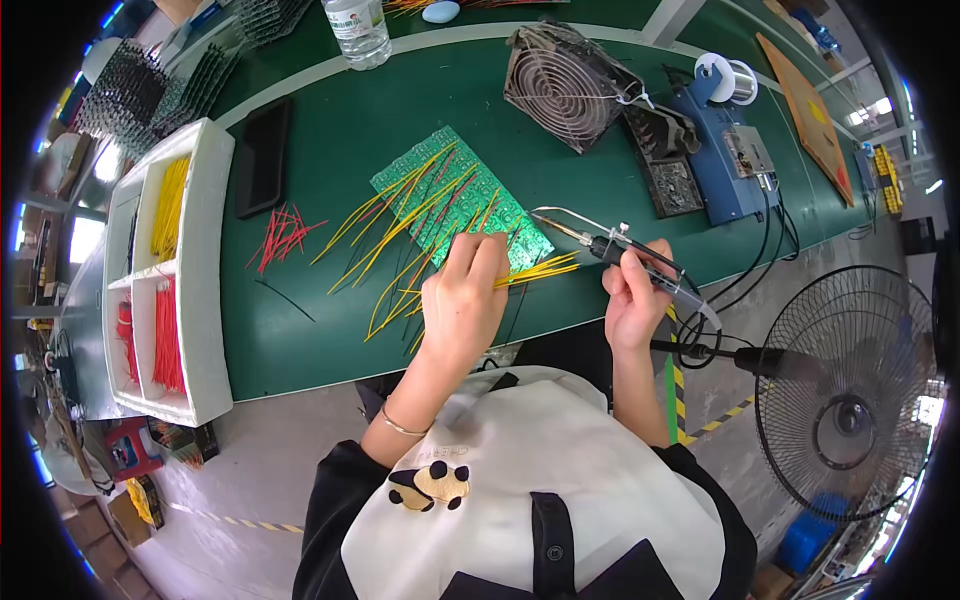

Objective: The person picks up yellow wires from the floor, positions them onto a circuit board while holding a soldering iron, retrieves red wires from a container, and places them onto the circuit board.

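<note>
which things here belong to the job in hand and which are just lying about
Likely in the job: soldering iron in the right hand, green circuit board, yellow wires by the left hand, solder reel, white wire tray.

Probably just lying about: flat black slab, clear bottle, blue oval object.

Glossy circuit board (462,195), smooth plastic-coated wires (545,270), foam tray (208,270) (matt)

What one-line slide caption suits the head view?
Right hand holds a soldering iron near a green circuit board; left hand among yellow wires.
</note>
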Action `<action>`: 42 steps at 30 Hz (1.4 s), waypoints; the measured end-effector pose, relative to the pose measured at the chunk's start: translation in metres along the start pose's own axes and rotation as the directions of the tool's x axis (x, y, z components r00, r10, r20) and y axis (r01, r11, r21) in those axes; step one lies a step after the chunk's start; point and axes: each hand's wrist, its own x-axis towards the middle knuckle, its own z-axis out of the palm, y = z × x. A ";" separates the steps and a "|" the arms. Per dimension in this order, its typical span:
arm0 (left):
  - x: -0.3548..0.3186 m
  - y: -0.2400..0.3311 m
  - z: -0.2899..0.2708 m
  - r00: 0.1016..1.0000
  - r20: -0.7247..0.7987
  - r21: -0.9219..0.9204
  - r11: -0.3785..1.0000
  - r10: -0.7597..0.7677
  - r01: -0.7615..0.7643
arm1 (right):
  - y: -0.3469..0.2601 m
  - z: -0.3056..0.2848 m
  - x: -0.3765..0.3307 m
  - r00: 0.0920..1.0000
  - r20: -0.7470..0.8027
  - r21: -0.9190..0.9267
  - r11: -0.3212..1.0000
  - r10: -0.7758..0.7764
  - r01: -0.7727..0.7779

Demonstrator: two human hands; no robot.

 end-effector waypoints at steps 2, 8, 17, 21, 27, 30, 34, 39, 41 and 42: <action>0.000 0.001 0.001 1.000 0.003 0.018 1.000 -0.011 0.011 | -0.001 -0.002 -0.001 0.998 -0.059 0.066 0.998 0.003 0.001; -0.002 0.002 -0.002 1.000 -0.004 0.020 1.000 -0.015 0.015 | -0.003 -0.005 -0.008 0.992 -0.116 0.110 0.992 -0.054 0.067; 0.007 0.008 -0.017 1.000 0.005 0.004 1.000 -0.011 0.011 | -0.023 -0.012 -0.025 0.946 -0.272 0.040 0.980 -0.175 0.193; 0.010 0.022 -0.042 0.955 -0.067 0.183 0.945 0.288 -0.272 | -0.046 -0.047 -0.054 0.870 -0.391 -0.142 0.954 -0.301 0.266; -0.075 0.051 -0.007 0.756 0.439 -0.544 0.813 0.485 -0.206 | -0.048 -0.106 -0.117 0.730 -0.579 -0.165 0.929 -0.362 0.330; -0.141 0.021 0.072 0.623 0.630 -0.560 0.827 0.463 -0.050 | -0.042 -0.135 -0.156 0.661 -0.666 -0.286 0.937 -0.346 0.203; -0.168 -0.034 0.155 0.498 0.853 -0.180 0.984 0.157 -0.003 | -0.017 -0.182 -0.207 0.660 -0.697 -0.147 0.956 -0.282 0.253; -0.188 -0.127 0.283 0.367 0.915 0.169 0.985 -0.165 0.020 | 0.009 -0.211 -0.222 0.618 -0.775 -0.087 0.991 -0.133 0.104; -0.205 -0.166 0.312 0.274 0.935 0.241 0.970 -0.224 -0.027 | 0.019 -0.227 -0.222 0.666 -0.731 -0.283 0.954 -0.148 -0.098; -0.213 -0.188 0.319 0.203 0.940 0.296 0.952 -0.275 -0.078 | 0.019 -0.227 -0.213 0.655 -0.741 -0.331 0.929 -0.147 -0.166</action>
